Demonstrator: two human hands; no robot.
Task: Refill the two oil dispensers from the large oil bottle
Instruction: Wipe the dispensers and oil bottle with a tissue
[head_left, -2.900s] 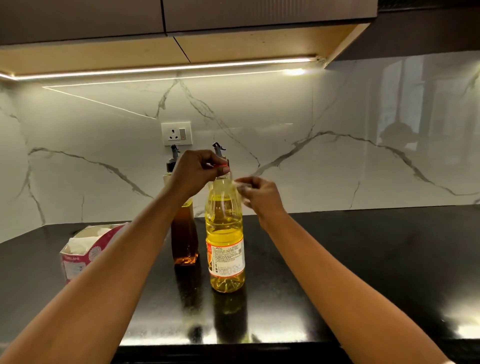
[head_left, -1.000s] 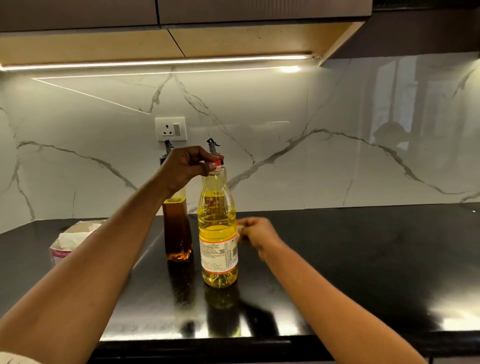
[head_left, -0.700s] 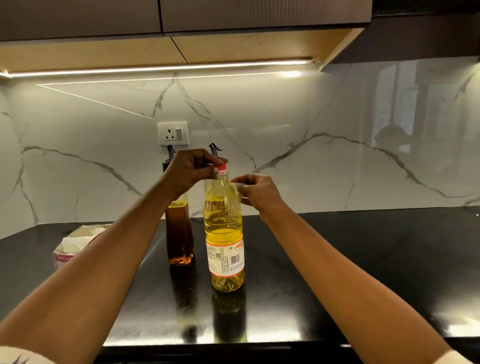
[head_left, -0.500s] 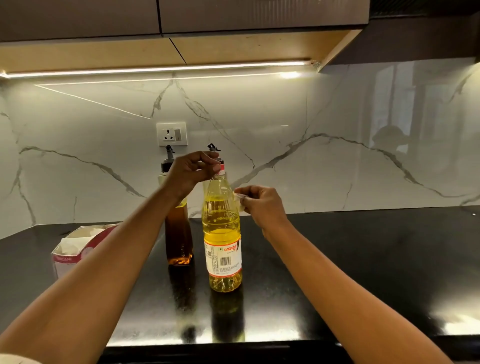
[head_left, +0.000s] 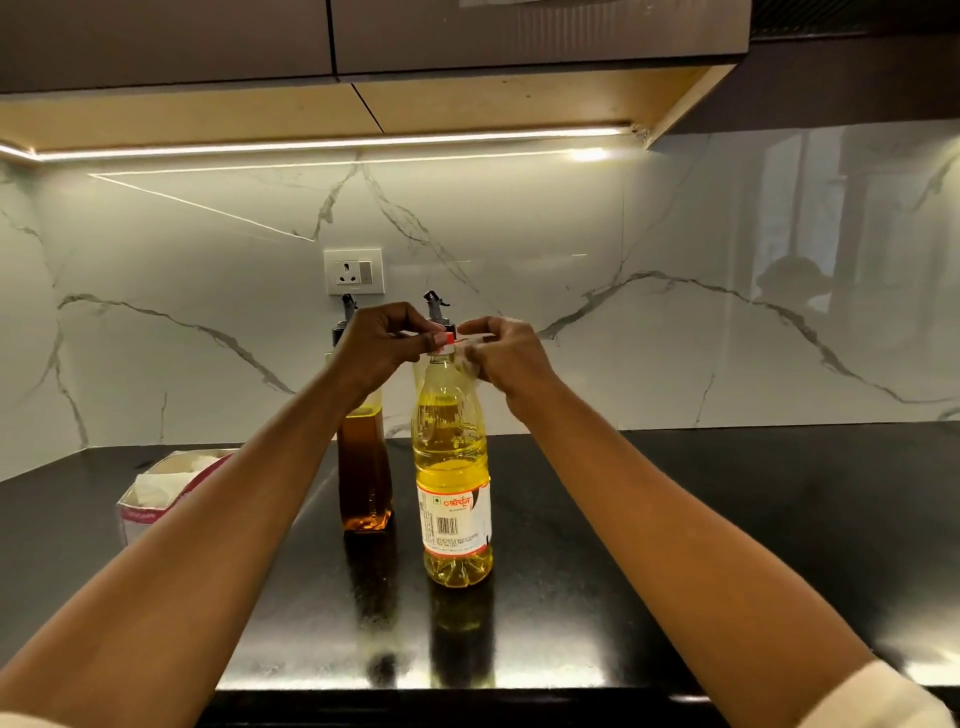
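Observation:
The large oil bottle (head_left: 452, 467), clear plastic with yellow oil and a white label, stands upright on the black counter (head_left: 727, 519). My left hand (head_left: 379, 348) pinches its red cap (head_left: 445, 340) from the left. My right hand (head_left: 506, 358) meets it from the right and pinches a whitish clear strip (head_left: 470, 341) at the cap. Behind stands one glass dispenser (head_left: 363, 467) with dark amber oil, its top partly hidden by my left hand. Of the second dispenser only the spout (head_left: 435, 306) shows; the large bottle hides its body.
An open tissue box (head_left: 156, 493) sits at the left on the counter, partly behind my left forearm. A wall socket (head_left: 353, 271) is on the marble backsplash above the dispensers. Cabinets with a light strip hang overhead.
My right hand rose from counter level beside the bottle to the cap. The bottle turned a little, its label facing more forward. My left hand stayed on the cap.

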